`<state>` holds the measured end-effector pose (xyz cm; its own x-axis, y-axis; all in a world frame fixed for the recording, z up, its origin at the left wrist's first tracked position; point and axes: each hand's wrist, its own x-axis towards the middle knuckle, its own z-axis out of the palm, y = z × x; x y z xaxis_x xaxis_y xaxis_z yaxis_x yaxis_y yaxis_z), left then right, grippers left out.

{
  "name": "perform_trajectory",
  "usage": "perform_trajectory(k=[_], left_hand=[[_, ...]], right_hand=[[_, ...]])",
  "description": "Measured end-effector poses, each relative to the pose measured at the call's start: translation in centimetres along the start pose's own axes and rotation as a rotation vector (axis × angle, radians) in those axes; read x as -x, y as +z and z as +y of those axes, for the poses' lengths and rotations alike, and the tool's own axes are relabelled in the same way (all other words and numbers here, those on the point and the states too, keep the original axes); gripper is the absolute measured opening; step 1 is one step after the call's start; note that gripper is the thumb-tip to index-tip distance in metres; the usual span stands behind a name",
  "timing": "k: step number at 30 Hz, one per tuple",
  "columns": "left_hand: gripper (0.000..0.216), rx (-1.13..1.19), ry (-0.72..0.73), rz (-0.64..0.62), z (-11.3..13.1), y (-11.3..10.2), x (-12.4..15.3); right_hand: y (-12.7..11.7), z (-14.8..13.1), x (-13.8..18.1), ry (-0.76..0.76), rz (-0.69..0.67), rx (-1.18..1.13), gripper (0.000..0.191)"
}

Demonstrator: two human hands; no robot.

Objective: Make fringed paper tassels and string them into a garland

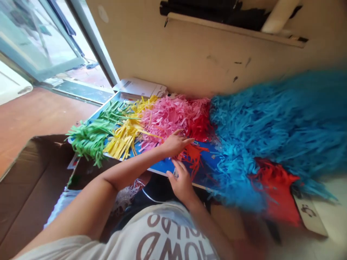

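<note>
My left hand [176,144] reaches across the blue tabletop [159,167] with its fingers stretched out. It lies over a small bunch of orange-red paper strips [193,159]; I cannot tell how firmly it touches them. At the front edge, my right hand [184,183] has thumb and fingers apart, beside a small whitish piece [176,173]. Behind the hands are heaps of shredded pink strips [168,115] and red strips [200,126]. Yellow strips [124,137] and green strips [93,135] lie further left, the green hanging over the edge.
A large heap of blue strips [282,122] covers the right side, with a red bundle [282,191] beneath it. White stacked sheets [141,87] sit against the wall. An open cardboard box [29,180] stands at left, near a doorway. A shelf [235,29] juts from the wall.
</note>
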<state>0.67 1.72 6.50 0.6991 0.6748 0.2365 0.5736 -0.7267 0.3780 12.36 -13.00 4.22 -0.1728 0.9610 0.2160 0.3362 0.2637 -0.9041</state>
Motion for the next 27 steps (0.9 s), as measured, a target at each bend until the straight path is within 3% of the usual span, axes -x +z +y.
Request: perform_trajectory(k=[3,7,10,12,15,19,22,25,27], left_hand=[[0.045,-0.061,0.009,-0.021,0.1,-1.6,-0.7],[0.048,-0.075,-0.019,-0.003,0.2,-2.5,-0.4],[0.051,-0.027,-0.030,0.003,0.3,-2.3,-0.3],[0.049,0.015,-0.044,0.026,0.4,-2.3,-0.3],[0.047,0.058,-0.058,0.060,0.4,-2.3,-0.6],[0.042,0.139,-0.057,0.041,0.7,-1.4,-1.4],[0.039,0.117,-0.086,0.002,1.4,0.1,-2.2],[0.037,-0.007,-0.111,-0.045,2.3,1.2,-3.0],[0.036,-0.053,-0.125,-0.051,2.8,1.4,-3.6]], right_hand=[[2.3,1.4,-2.5,0.059,0.126,-0.075,0.042],[2.2,2.7,-4.0,0.086,0.434,-0.065,0.045],[0.8,3.7,-5.1,0.089,0.434,-0.185,0.049],[-0.7,4.7,-5.9,0.105,0.390,-0.246,0.050],[-4.0,6.6,-6.7,0.187,0.468,-0.060,0.049],[-10.6,8.4,-6.5,0.246,0.551,0.254,0.047],[-15.8,8.5,-4.6,0.304,0.559,0.472,0.043],[-17.9,7.2,-1.0,0.330,0.843,0.690,0.046],[-16.2,5.7,1.4,0.253,1.084,0.709,0.045]])
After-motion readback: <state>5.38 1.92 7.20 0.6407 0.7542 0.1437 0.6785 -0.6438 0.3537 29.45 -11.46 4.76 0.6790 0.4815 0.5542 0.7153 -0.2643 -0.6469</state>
